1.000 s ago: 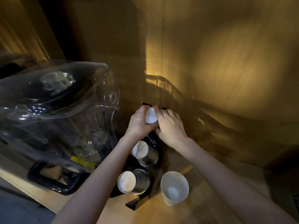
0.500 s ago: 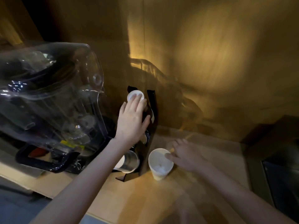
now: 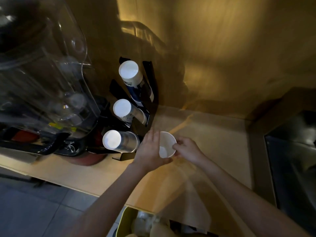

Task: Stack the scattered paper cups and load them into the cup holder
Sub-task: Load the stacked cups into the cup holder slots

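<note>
while the left hand point(image 3: 150, 151) cups it, the right hand point(image 3: 186, 149) pinches the white, open-mouthed paper cup point(image 3: 166, 145).

The left hand point(image 3: 150, 149) is no longer up on the top stack of cups point(image 3: 132, 79) in the black cup holder point(image 3: 150, 77); it now sits low beside the loose paper cup point(image 3: 166, 144) on the counter point(image 3: 213, 142), its fingers against the cup's left side. The right hand point(image 3: 186, 148), which a second ago was also at the top stack and half a second ago was reaching toward the loose cup, now pinches that cup's right rim. The top stack stands uncovered, its white end showing. The view has swung, bringing a bin point(image 3: 126, 223) into the bottom edge.
</note>
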